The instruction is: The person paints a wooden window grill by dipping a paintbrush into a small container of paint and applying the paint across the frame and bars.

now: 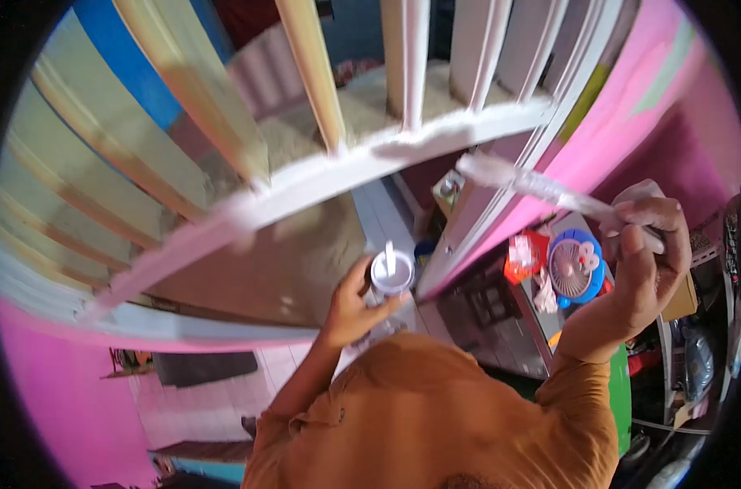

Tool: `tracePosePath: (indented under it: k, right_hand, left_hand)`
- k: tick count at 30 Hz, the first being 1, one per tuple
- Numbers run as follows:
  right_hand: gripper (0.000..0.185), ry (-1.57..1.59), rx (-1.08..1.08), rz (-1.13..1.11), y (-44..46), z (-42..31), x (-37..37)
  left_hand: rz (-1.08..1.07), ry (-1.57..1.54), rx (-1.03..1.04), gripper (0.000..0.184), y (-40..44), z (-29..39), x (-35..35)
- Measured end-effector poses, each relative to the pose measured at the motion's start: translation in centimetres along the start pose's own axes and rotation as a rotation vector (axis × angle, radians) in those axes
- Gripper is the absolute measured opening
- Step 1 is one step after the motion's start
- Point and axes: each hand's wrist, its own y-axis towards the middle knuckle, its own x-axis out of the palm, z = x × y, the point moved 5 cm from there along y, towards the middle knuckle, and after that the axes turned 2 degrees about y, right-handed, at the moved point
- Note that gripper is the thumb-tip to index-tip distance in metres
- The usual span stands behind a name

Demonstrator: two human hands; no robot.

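My left hand [356, 306] is wrapped round a small cup [392, 287] of what looks like white paint, held at chest height. A white stick or spoon handle [390, 257] stands in the cup. In my raised right hand [652, 253] is a paintbrush [550, 190], gripped by its handle between thumb and fingers. Its white-coated head points left, near the door frame [501, 204]. Something white and crumpled, perhaps a cloth [638, 192], shows behind the right fingers. Above the cup runs a white wooden rail [346, 167] with cream and white slats [309, 73] rising from it.
Pink wall [69, 391] borders the frame on both sides. To the right, a blue fan [573, 269] and a red item [525, 255] sit on a dark cabinet [489, 314]. Cluttered shelves [672, 383] stand beyond my right arm. Tiled floor [216, 399] lies below.
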Motion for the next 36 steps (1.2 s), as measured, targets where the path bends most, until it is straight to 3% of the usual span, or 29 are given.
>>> tracePosePath:
  k: [7, 11, 27, 31, 34, 36]
  right_hand:
    - [0.014, -0.174, 0.167, -0.553, -2.6, 2.6, 2.9]
    - [0.011, -0.216, 0.342, -0.642, -3.5, 3.8, 4.8]
    - [0.016, -0.085, 0.522, -0.884, -5.3, 8.1, 10.2]
    - [0.017, -0.059, 0.552, -0.83, -5.3, 8.5, 9.5]
    - [0.012, -0.089, 0.374, -0.741, -4.6, 8.7, 8.1]
    - [0.016, -0.101, 0.53, -0.66, -4.6, 9.2, 7.2]
  left_hand:
    - [-0.016, -0.081, 0.066, 0.073, 1.7, 0.7, 1.1]
    - [-0.071, -0.025, 0.108, 0.069, 2.5, 0.9, 1.5]
    - [-0.012, 0.043, 0.183, 0.069, 2.4, 0.0, 0.4]
    - [0.006, 0.03, 0.185, 0.069, 2.4, 0.1, 0.3]
    - [-0.008, 0.026, 0.168, 0.072, 2.4, 0.0, 0.0]
    - [-0.035, 0.019, 0.143, 0.075, 2.5, 0.0, 0.1]
